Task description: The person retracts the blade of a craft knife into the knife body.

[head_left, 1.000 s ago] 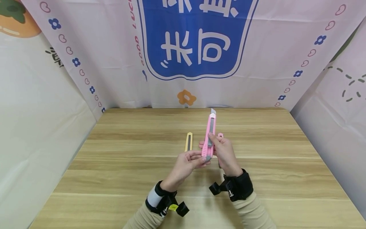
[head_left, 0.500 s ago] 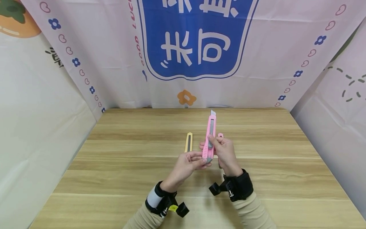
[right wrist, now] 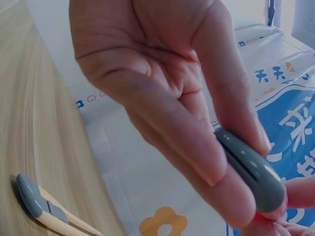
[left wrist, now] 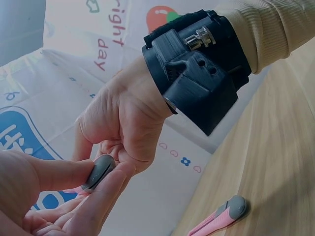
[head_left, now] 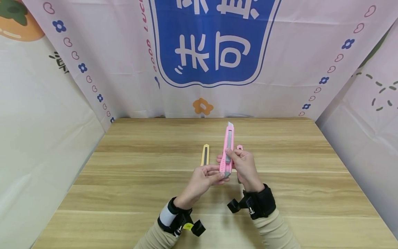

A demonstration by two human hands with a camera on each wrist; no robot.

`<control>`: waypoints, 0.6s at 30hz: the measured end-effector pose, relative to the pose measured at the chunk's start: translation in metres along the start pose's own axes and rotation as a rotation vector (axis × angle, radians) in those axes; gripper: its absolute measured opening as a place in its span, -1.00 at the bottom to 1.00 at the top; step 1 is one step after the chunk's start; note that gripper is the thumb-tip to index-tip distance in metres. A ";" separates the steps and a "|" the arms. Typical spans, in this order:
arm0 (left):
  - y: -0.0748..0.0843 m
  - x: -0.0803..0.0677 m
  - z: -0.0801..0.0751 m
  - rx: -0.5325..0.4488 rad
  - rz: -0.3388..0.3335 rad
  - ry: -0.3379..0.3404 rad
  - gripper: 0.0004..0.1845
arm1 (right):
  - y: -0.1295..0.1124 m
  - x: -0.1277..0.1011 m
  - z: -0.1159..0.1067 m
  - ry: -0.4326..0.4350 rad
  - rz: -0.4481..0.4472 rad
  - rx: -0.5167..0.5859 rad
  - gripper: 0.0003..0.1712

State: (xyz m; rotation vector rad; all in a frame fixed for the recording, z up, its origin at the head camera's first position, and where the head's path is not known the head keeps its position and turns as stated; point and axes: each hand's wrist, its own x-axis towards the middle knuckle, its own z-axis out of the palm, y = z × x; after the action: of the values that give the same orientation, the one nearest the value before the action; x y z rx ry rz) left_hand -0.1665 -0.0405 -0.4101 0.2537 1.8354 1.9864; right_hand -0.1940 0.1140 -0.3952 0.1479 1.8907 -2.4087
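Note:
I hold a pink utility knife (head_left: 229, 143) above the wooden table (head_left: 130, 193), its tip pointing away from me. A short bit of blade (head_left: 230, 123) shows at the far end. My right hand (head_left: 231, 156) grips the knife's body with the thumb on the slider. My left hand (head_left: 222, 175) pinches the grey end cap (head_left: 226, 173), also seen as the grey end cap (left wrist: 100, 171) in the left wrist view and as the grey end cap (right wrist: 251, 169) in the right wrist view.
A yellow utility knife (head_left: 205, 154) lies on the table left of my hands, visible again as the yellow utility knife (right wrist: 47, 209). A second pink knife (left wrist: 220, 219) lies on the table under my right hand. Printed cloth (head_left: 214, 52) walls off the back and sides.
The blade sticks out less than before, and my right thumb has slid a little back along the knife. Both hands stay in place.

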 end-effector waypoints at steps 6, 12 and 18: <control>-0.001 0.000 -0.001 -0.015 -0.004 -0.001 -0.63 | 0.000 -0.001 -0.001 -0.018 0.003 -0.003 -0.60; 0.000 -0.001 -0.001 -0.030 0.013 -0.013 -0.61 | -0.001 -0.001 -0.002 -0.044 -0.003 -0.007 -0.58; 0.000 -0.001 -0.001 -0.038 -0.002 -0.005 -0.61 | -0.003 -0.002 -0.002 -0.064 0.023 -0.010 -0.58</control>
State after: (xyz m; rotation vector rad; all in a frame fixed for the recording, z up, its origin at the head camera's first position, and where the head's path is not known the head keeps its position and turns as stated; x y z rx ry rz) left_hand -0.1661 -0.0419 -0.4104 0.2449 1.7923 2.0152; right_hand -0.1920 0.1171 -0.3925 0.0908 1.8628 -2.3597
